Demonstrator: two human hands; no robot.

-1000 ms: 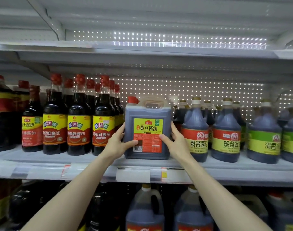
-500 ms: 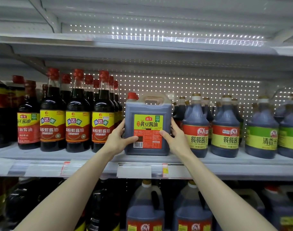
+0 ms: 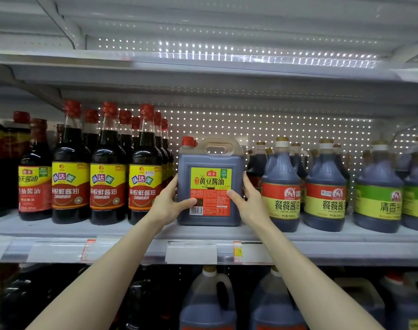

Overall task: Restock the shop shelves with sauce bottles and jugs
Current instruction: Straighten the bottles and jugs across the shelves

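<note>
The square sauce jug [image 3: 210, 186] stands upright on the middle shelf [image 3: 132, 234], between the tall red-capped bottles [image 3: 145, 186] and the round-shouldered jugs [image 3: 280, 198]. Your left hand [image 3: 167, 206] and right hand [image 3: 250, 206] grip its flanks, thumbs on the label. Both are equally near. Any push runs straight back, where a second red cap shows.

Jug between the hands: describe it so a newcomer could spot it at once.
On the middle shelf, the jug stands between tall red-capped bottles and rounded gold-capped bottles, gripped by the left hand and right hand. Unlike those neighbours, it is square, with a moulded top handle.
</note>
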